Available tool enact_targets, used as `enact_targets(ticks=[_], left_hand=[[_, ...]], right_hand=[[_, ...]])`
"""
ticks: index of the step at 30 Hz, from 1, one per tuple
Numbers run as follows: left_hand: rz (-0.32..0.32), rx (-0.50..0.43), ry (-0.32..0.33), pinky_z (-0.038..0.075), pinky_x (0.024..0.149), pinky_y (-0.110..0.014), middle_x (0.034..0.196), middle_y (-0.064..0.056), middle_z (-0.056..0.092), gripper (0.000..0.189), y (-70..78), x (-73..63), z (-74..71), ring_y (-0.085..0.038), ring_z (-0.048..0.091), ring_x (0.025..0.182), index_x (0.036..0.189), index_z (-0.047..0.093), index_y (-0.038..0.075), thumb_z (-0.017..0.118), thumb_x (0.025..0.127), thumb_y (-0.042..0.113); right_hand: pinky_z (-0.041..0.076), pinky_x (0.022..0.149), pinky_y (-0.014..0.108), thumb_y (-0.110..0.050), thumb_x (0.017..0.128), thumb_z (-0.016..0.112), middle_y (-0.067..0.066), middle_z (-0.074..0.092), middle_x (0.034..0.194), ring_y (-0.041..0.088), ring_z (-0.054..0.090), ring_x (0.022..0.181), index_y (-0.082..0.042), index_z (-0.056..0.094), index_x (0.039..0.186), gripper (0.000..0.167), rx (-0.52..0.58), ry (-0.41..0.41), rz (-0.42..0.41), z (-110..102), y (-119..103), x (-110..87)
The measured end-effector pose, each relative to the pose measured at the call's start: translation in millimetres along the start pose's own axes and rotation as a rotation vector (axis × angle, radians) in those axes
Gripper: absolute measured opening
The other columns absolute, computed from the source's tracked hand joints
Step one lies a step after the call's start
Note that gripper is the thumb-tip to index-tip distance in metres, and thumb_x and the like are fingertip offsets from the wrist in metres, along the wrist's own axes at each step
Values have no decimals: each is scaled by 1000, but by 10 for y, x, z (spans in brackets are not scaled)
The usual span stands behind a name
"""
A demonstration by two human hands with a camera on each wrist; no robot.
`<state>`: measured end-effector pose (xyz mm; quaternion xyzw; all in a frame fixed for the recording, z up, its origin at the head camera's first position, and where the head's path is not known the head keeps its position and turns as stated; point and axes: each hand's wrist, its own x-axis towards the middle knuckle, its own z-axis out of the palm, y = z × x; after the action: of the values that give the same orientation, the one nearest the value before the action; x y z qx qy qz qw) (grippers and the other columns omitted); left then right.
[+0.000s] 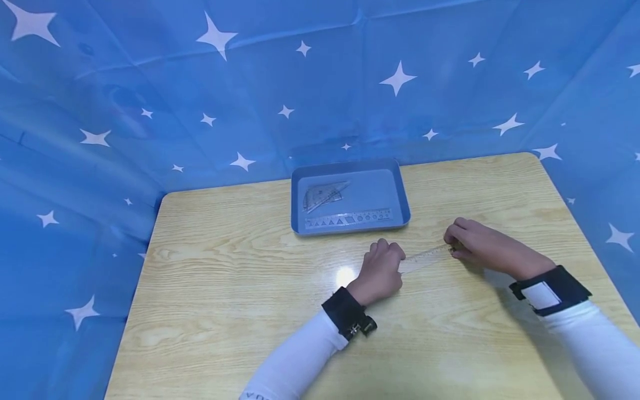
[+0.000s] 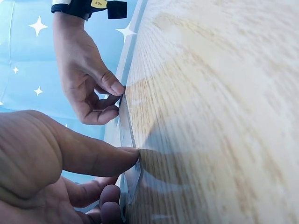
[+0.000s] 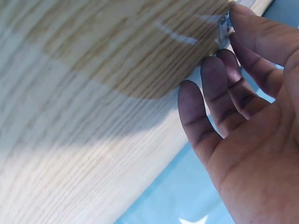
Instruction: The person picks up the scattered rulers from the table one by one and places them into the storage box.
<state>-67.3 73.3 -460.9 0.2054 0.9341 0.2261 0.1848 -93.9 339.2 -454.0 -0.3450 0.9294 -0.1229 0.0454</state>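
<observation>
A clear ruler (image 1: 425,260) with fine markings spans the gap between my two hands, low over the wooden table. My left hand (image 1: 380,271) pinches its left end, thumb on the near side and fingers beyond. At the other end my right hand (image 1: 472,244) pinches it between thumb and forefinger. In the left wrist view the strip (image 2: 126,121) runs edge-on between both hands, close to the tabletop. The right wrist view shows the right thumb (image 3: 261,32) on the ruler's tip, the other fingers loosely bent beside it.
Behind the hands stands a blue tray (image 1: 350,229). Inside it lie a stencil ruler (image 1: 350,218) and a clear protractor with set squares (image 1: 322,195). A blue star-printed cloth (image 1: 340,83) hangs behind the table (image 1: 225,289).
</observation>
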Motion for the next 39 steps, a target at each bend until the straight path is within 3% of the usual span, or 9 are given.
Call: enact_targets(ticks=[5,9,23,28,33,39], left_hand=[[-2,-19,-12,39,83,-24,114,-1,58,37,1,-2,-20,-16,46,101,122,68,14,75,86,9],[-8,-23,-10,39,82,-23,112,-1,57,38,-7,-4,-20,-16,45,100,120,68,14,75,84,8],[-3,-61,-7,40,87,-24,114,0,58,42,-6,-29,-18,-16,47,103,121,66,15,73,81,2],[63,-84,35,46,86,-22,108,1,64,40,-23,-49,-24,-14,55,99,116,65,14,68,82,-6],[151,-186,83,49,79,-18,101,1,61,36,-80,-67,-77,-9,56,92,111,63,11,61,84,-14],[183,-277,123,47,82,-18,103,-3,62,28,-158,-100,-169,-9,54,91,112,66,7,56,94,-12]], right_hand=[[51,69,33,-3,84,83,-2,57,92,10,52,82,-10,65,99,25,18,-24,24,-23,-12,16],[53,71,35,-2,83,84,0,60,94,11,57,83,-6,66,106,29,39,7,18,5,1,13],[49,68,31,-3,83,84,-5,55,91,7,50,81,-11,61,101,30,50,-8,-2,-3,29,16],[44,66,27,-2,85,82,-9,54,86,3,45,77,-12,60,100,28,137,-34,57,-23,4,13],[45,65,26,-3,89,78,-8,54,86,3,46,76,-10,63,105,24,220,-84,126,-78,-56,45],[52,72,32,-4,84,83,-3,58,97,8,52,84,-10,63,109,33,135,-31,71,-153,-161,93]])
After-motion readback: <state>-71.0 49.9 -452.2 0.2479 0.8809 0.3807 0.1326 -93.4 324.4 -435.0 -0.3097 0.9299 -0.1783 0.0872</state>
